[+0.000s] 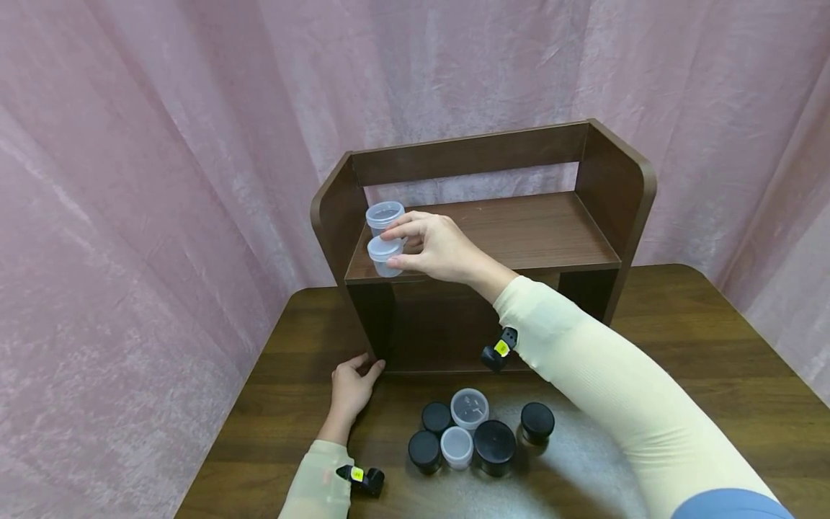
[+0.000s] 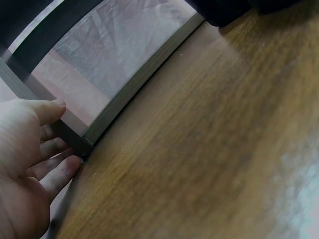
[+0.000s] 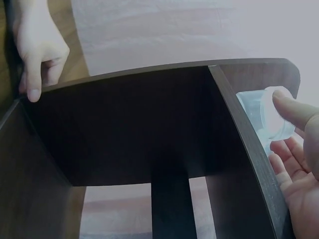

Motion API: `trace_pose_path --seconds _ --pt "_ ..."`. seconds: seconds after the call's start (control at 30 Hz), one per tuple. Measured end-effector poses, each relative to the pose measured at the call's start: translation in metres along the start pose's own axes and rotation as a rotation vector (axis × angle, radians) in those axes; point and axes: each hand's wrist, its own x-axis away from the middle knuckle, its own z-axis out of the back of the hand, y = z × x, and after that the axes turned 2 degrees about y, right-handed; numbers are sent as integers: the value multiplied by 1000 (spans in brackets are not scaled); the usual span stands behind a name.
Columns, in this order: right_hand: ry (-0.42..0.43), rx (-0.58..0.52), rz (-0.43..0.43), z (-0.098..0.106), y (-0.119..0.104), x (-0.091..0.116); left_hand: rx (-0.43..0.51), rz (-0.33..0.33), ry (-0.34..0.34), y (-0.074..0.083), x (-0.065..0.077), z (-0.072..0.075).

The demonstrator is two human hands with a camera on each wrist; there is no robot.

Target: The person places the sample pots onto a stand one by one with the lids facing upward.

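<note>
Pinching front clear jar [image 1: 385, 257] from its right side, right hand [image 1: 436, 249] has thumb low and fingertips on lid, narrow grip. Jar sits upright at front left corner of shelf board [image 1: 538, 234], long axis vertical. Second clear jar [image 1: 384, 215] stands just behind fingertips, touching or nearly so; cannot tell which. Left hand [image 1: 351, 387] far below, fingers relaxed against shelf unit's left foot [image 1: 376, 328], holding nothing. Right hand clearly nearer. Remaining jars [image 1: 480, 431] lie well below wrist on table [image 1: 713, 360].

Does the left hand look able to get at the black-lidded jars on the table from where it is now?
Probably yes. The left hand rests at the shelf's bottom corner, holding nothing, and only bare table lies between it and the black-lidded jars.
</note>
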Motion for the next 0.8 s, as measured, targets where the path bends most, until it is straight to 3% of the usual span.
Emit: trace_pose_path --seconds 0.8 --pt "20 0 -20 -2 3 -4 7 19 -14 1 2 -1"
